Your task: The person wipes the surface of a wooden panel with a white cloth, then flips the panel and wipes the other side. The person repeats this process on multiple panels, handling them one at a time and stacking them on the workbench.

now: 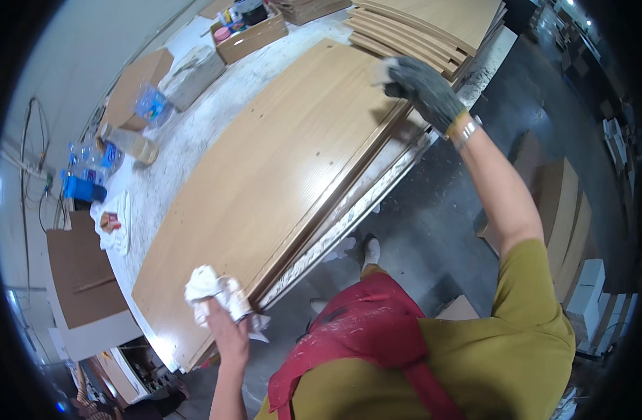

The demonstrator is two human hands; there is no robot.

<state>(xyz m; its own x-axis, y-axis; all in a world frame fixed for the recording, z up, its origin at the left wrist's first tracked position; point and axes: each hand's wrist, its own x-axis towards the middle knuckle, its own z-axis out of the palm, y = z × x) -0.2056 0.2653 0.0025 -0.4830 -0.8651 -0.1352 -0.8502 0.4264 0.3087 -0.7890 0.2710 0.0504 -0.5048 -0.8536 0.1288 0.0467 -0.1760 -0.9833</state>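
Note:
A long light-wood panel with one curved edge lies across the worktable, a few dark specks on its face. My bare left hand is closed around a crumpled white cloth, at the panel's near left end. Over the far right end is my right hand, in a dark grey glove with a yellow cuff. Its fingers are curled in around a small pale thing, too blurred to name. Whether that thing touches the panel I cannot tell.
Stacked wood panels stand beyond my right hand. Along the table's far side are plastic bottles, a blue cup, a wrapped block and a cardboard tray of small containers. More boards stand on the floor at right.

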